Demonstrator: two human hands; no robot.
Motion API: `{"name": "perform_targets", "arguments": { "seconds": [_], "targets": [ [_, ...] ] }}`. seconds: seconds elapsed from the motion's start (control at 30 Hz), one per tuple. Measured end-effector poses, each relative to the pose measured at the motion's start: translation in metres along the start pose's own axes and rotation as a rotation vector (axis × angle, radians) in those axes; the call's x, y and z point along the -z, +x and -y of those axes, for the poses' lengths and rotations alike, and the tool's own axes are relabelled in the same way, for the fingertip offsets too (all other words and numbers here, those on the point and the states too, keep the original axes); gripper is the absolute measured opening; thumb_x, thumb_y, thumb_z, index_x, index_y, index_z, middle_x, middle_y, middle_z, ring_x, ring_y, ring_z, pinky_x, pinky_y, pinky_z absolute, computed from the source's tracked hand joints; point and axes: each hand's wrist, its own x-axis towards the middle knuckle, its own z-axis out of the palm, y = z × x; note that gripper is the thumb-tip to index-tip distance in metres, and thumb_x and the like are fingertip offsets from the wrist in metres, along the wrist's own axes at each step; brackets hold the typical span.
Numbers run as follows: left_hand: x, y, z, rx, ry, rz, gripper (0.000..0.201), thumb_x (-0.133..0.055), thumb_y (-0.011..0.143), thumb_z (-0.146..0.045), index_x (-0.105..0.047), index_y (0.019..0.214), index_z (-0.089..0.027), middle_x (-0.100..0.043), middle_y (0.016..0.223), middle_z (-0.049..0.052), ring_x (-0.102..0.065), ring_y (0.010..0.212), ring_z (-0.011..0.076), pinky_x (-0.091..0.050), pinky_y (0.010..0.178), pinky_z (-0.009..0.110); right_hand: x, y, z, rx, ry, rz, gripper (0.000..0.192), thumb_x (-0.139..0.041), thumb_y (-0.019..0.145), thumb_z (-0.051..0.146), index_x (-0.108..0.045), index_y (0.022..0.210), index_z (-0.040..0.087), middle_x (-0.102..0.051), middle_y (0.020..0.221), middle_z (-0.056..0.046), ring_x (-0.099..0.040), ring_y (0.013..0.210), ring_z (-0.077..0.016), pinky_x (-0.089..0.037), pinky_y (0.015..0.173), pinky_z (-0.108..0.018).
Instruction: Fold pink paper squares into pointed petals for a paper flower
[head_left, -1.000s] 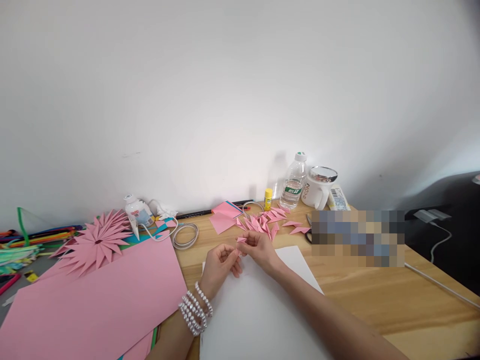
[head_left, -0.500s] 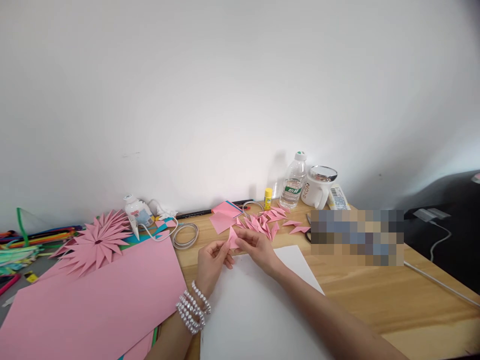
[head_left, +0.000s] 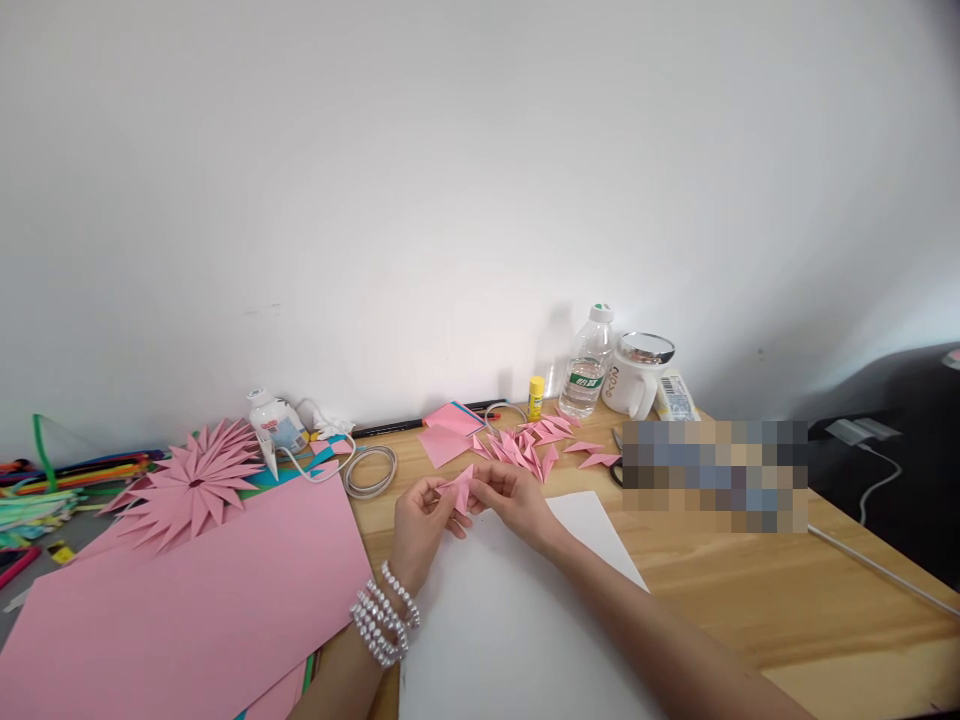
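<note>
Both my hands meet over the far edge of a white sheet (head_left: 517, 620) on the wooden table (head_left: 750, 590). My left hand (head_left: 420, 525), with pearl bracelets on the wrist, and my right hand (head_left: 514, 500) pinch a small folded pink paper piece (head_left: 460, 489) between their fingertips. Just beyond them lies a pile of several folded pink paper points (head_left: 536, 445) and a stack of pink square sheets (head_left: 446, 435).
A large pink card sheet (head_left: 180, 600) and a finished pink paper flower (head_left: 191, 480) lie at the left, with pipe cleaners (head_left: 52, 490) beyond. A glue bottle (head_left: 274, 425), tape loop (head_left: 371, 470), glue stick (head_left: 536, 398), water bottle (head_left: 589, 365) and white mug (head_left: 637, 378) stand along the wall.
The pink piece has gone from a small flat bit at my right fingertips to a larger folded shape held by both hands. My left hand moved up and closer to the right.
</note>
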Motion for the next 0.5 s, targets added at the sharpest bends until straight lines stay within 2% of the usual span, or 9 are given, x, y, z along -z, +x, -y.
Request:
{"name": "perform_targets", "arguments": {
  "seconds": [0.1, 0.23, 0.37, 0.5],
  "targets": [
    [0.0022, 0.0002, -0.0014, -0.009, -0.007, 0.030, 0.028, -0.064, 0.062, -0.034, -0.054, 0.076, -0.013, -0.059, 0.051, 0.000, -0.055, 0.040, 0.0129, -0.043, 0.036, 0.022, -0.0002, -0.0004, 0.0020, 0.014, -0.010, 0.055, 0.024, -0.055, 0.072, 0.040, -0.056, 0.070, 0.017, -0.055, 0.063, 0.000, -0.055, 0.058, -0.0103, -0.049, 0.059, -0.025],
    [0.0024, -0.0003, 0.0001, -0.074, 0.094, 0.054, 0.023, -0.062, 0.065, -0.031, -0.055, 0.077, -0.013, -0.059, 0.050, 0.000, -0.054, 0.040, 0.0121, -0.043, 0.037, 0.021, -0.0002, -0.0003, -0.0017, 0.010, -0.067, -0.041, 0.028, -0.055, 0.071, 0.039, -0.047, 0.058, 0.016, -0.052, 0.055, 0.002, -0.053, 0.051, -0.0095, -0.046, 0.051, -0.023],
    [-0.0004, -0.0019, 0.0007, -0.089, 0.098, 0.059, 0.020, -0.060, 0.066, -0.029, -0.054, 0.077, -0.014, -0.060, 0.056, 0.001, -0.058, 0.047, 0.0140, -0.047, 0.040, 0.024, -0.0001, 0.0000, -0.0054, 0.008, -0.082, -0.063, 0.023, -0.055, 0.071, 0.039, -0.050, 0.071, 0.016, -0.053, 0.052, 0.004, -0.055, 0.047, -0.0100, -0.045, 0.046, -0.021],
    [-0.0004, -0.0019, 0.0011, -0.120, 0.080, 0.046, 0.017, -0.057, 0.068, -0.028, -0.053, 0.078, -0.015, -0.060, 0.061, 0.000, -0.059, 0.050, 0.0147, -0.048, 0.039, 0.025, -0.0007, 0.0001, -0.0033, -0.002, -0.034, -0.015, 0.027, -0.052, 0.073, 0.041, -0.055, 0.080, 0.016, -0.058, 0.056, 0.001, -0.059, 0.052, -0.0119, -0.049, 0.053, -0.025]
  ]
}}
